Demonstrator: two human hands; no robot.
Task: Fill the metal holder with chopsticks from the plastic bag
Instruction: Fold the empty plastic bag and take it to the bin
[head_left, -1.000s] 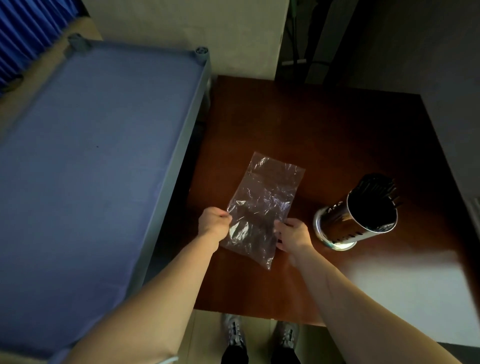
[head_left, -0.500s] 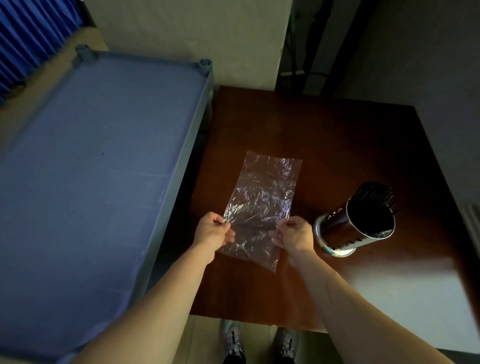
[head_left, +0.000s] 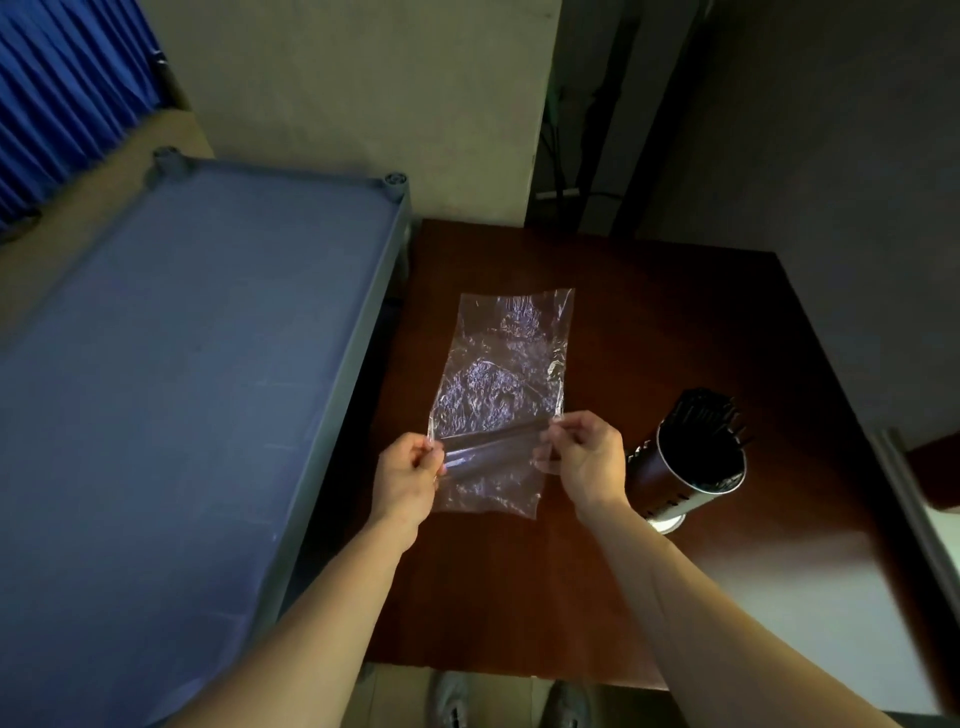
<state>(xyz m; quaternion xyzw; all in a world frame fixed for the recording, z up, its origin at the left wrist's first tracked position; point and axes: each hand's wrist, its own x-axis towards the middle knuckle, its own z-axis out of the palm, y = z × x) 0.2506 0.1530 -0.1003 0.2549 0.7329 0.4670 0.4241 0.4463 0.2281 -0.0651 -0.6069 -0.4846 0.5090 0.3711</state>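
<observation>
A clear, crinkled plastic bag (head_left: 501, 374) lies flat on the dark red-brown table (head_left: 649, 312), with no chopsticks visible inside it. My left hand (head_left: 408, 475) pinches its left edge and my right hand (head_left: 584, 460) pinches its right edge, near the bag's near end, where the film is folded over. Just right of my right hand stands the shiny metal holder (head_left: 685, 467), with several dark chopsticks (head_left: 711, 408) standing inside it.
A blue-covered cot with a grey frame (head_left: 182, 389) runs along the table's left side. A pale wall and dark cables are behind the table. A bright patch lies on the table's near right corner. My shoes (head_left: 452, 701) show below the table edge.
The view has tilted up and both hands have shifted slightly, straightening the bag so it lies squarer on the table and folding its near end over.
</observation>
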